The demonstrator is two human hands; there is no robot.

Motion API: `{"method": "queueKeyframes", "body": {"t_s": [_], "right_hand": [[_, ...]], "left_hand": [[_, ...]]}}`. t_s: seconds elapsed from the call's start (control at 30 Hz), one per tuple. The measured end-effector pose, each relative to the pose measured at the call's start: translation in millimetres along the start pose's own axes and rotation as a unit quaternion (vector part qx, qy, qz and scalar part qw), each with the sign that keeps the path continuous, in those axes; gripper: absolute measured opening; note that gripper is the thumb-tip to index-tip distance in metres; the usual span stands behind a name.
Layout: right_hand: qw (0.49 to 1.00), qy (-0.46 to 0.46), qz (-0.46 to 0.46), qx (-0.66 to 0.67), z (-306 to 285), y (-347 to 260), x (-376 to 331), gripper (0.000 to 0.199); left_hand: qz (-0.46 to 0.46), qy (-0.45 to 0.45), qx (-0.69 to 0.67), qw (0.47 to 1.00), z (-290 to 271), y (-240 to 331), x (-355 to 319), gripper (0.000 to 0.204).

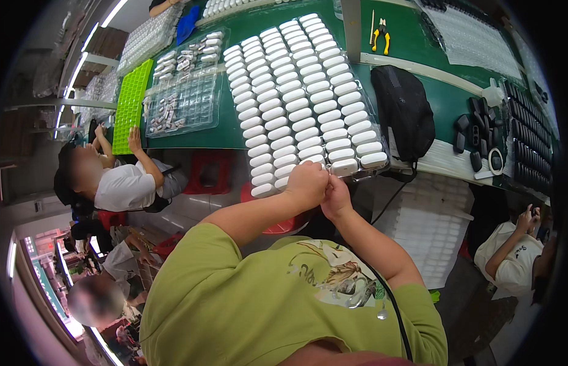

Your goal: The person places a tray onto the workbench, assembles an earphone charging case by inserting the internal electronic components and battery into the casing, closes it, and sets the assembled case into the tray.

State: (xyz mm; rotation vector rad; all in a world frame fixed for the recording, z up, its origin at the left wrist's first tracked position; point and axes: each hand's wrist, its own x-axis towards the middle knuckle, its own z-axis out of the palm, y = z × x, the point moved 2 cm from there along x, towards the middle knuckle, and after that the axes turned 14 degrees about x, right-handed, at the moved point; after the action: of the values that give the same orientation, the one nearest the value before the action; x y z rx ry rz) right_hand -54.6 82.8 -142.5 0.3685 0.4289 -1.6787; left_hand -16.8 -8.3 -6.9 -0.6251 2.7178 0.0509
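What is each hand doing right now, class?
Left hand: closed, at the tray edge; contents cannot be told.
Right hand: closed beside it; contents cannot be told.

I see the wearer's torso clothed in a short-sleeved T-shirt [235,305] of olive-green fabric, plain across shoulders and sleeves. The sleeves end above the elbows; both forearms are bare, with no watch, band or glove visible on the left hand [306,183] or the right hand [336,198]. The chest carries a printed graphic [332,274]: a pale patch with a brown and grey sketch-like figure, too distorted to identify. A thin black cable [390,302] runs down over the right side of the shirt. A small pale drop-shaped pendant [381,315] hangs beside that cable. A reddish strip of fabric shows at the lower edge.
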Motion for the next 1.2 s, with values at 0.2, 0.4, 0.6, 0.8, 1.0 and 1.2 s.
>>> {"method": "queueKeyframes", "body": {"t_s": [0.2,0.4,0.6,0.8,1.0,1.2], "right_hand": [[0.989,0.142,-0.004,-0.028,38,-13,-21,0.018],[0.985,0.171,-0.018,-0.016,21,-21,-25,0.030],[0.963,0.232,-0.074,-0.113,19,-42,-37,0.034],[0.951,0.245,-0.156,-0.108,3,-46,-46,0.032],[0.935,0.269,-0.209,-0.099,0,-58,-56,0.033],[0.895,0.300,-0.271,-0.191,-5,-47,-54,0.035]], "left_hand": [[0.122,-0.318,-0.360,0.869,-49,-74,69,0.027],[-0.262,0.204,0.057,0.941,-57,-316,260,0.039],[-0.290,0.024,0.019,0.957,11,-452,308,0.067],[-0.355,0.011,-0.096,0.930,33,-488,272,0.074],[-0.352,-0.070,-0.260,0.896,18,-449,236,0.073],[-0.308,0.047,-0.133,0.941,22,-466,208,0.063]]}}
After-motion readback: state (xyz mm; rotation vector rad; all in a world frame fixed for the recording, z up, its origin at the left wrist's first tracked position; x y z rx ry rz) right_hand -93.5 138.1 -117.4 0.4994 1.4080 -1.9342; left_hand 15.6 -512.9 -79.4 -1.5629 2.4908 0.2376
